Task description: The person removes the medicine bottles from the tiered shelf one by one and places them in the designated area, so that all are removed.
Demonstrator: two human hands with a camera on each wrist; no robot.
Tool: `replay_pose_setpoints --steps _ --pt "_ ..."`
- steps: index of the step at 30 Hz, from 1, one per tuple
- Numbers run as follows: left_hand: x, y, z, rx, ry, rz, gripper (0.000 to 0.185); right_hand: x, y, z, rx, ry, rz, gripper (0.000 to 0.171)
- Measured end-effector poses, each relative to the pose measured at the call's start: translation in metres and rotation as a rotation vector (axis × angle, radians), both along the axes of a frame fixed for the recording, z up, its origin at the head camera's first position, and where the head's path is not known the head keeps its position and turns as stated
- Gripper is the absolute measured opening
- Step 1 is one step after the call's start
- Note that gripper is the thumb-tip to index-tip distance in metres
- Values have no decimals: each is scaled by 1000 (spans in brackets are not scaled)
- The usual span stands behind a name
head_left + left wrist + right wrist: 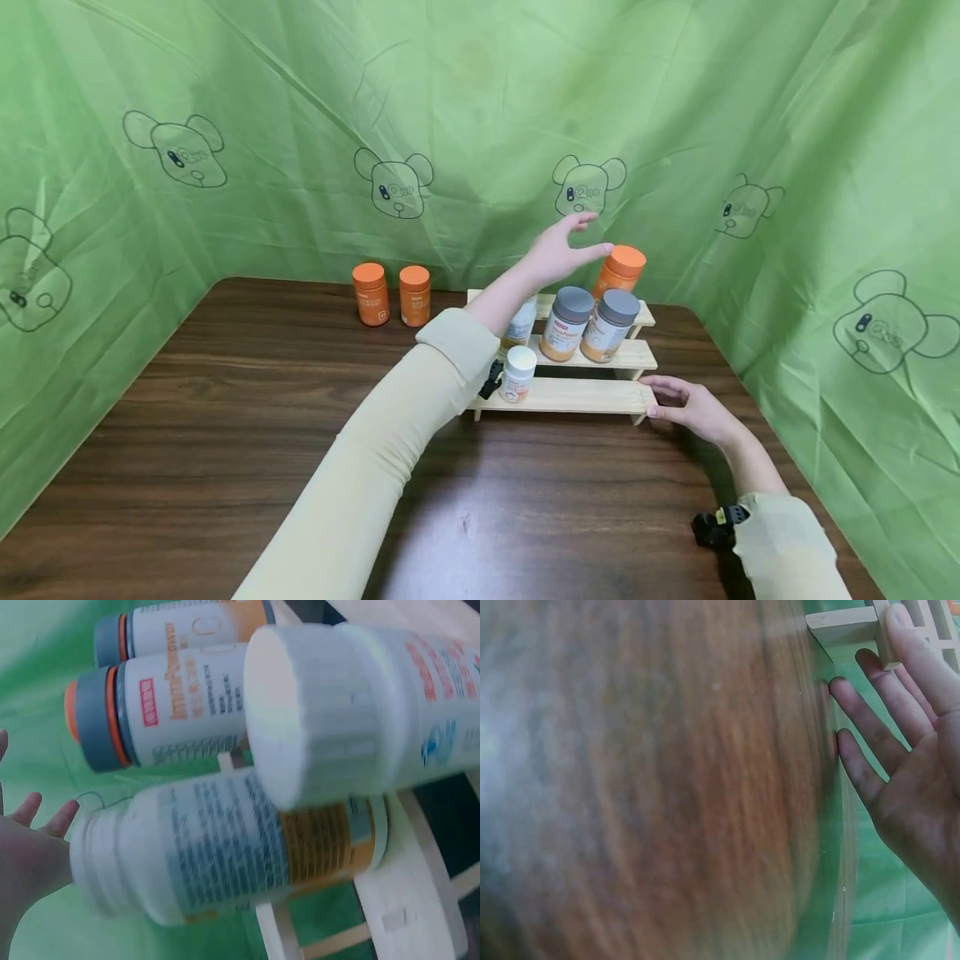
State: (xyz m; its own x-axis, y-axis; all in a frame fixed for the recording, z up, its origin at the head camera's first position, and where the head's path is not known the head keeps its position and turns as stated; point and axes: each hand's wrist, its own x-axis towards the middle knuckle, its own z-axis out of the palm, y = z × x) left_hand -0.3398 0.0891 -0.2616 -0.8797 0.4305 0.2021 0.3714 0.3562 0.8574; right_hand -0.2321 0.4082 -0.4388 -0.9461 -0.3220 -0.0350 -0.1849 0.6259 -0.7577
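Observation:
A small three-step wooden display rack (pixel 581 396) stands on the table. My left hand (pixel 558 252) is over its back step, fingers extended and holding nothing, the thumb tip close to the lid of an orange bottle (pixel 624 265). Two grey-lidded bottles, a left one (pixel 566 327) and a right one (pixel 607 327), stand on the middle step beside a white bottle (pixel 225 851), which my left forearm partly hides in the head view. A smaller white bottle (pixel 518 375) is on the front step. My right hand (pixel 693 410) pinches the right end of that step between thumb and fingers.
Two more orange bottles, one taller (pixel 371 296) and one shorter (pixel 415 297), stand at the back of the dark wood table (pixel 225 433), left of the rack. Green cloth (pixel 480 108) with bear drawings hangs behind the table and along both sides.

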Motion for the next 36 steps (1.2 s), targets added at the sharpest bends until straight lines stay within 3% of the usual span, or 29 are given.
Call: replay_pose_setpoints --steps 12,21,36 --pt "1 26 -11 -29 39 -75 62 4 -4 3 -14 -4 10 53" --pt "-3 31 -17 -68 75 -126 54 5 -5 3 -1 7 10 53" --pt "-6 31 -21 -78 88 -69 40 6 -6 1 -7 -1 11 52"
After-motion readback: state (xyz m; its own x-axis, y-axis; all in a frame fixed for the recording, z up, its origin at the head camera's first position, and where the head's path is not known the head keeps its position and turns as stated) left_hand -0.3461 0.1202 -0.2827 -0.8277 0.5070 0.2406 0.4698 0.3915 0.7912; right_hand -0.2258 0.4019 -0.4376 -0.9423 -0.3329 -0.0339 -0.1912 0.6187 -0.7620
